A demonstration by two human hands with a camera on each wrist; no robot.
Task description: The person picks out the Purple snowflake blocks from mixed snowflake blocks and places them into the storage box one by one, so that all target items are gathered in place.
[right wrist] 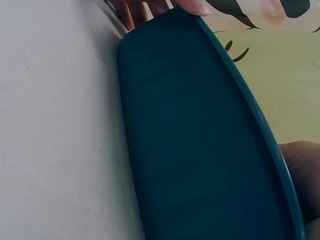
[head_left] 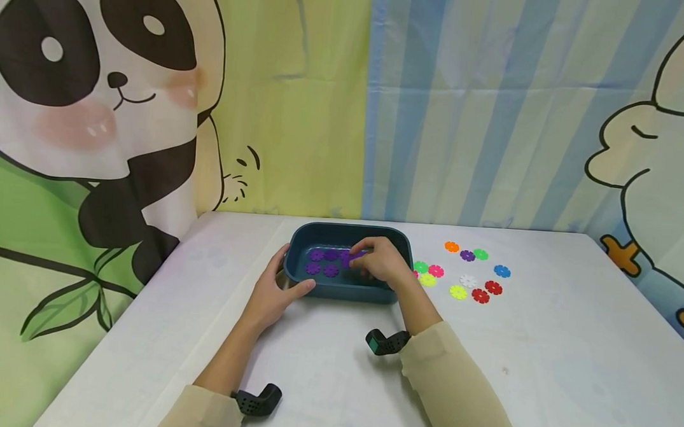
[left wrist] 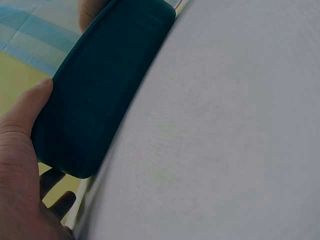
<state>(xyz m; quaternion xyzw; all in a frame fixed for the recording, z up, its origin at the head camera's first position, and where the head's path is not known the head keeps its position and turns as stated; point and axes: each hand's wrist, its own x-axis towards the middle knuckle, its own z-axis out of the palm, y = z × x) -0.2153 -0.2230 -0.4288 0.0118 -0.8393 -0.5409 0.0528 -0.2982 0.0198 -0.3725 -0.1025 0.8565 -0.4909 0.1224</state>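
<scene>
A dark blue plastic tray (head_left: pixel 338 292) stands on the table with several purple snowflake discs (head_left: pixel 315 255) lying in its left part, roughly in two rows. My left hand (head_left: pixel 271 299) grips the tray's left end, with the thumb on the near rim and the fingers around the end wall. Over the tray's inside, my right hand (head_left: pixel 381 261) has its fingers bent down, pinching a purple snowflake disc (head_left: pixel 358 255) beside the others; the fingers partly hide it. In the right wrist view, the near wall blocks the tray's contents, and only part of the right hand (right wrist: pixel 304 170) shows.
To the tray's right lie loose discs, among them an orange disc (head_left: pixel 452 246), a purple disc (head_left: pixel 467 255), a blue disc (head_left: pixel 502 271), a white disc (head_left: pixel 468 281) and a red disc (head_left: pixel 480 296). A printed curtain (head_left: pixel 300 110) hangs behind the white table (head_left: pixel 571 351).
</scene>
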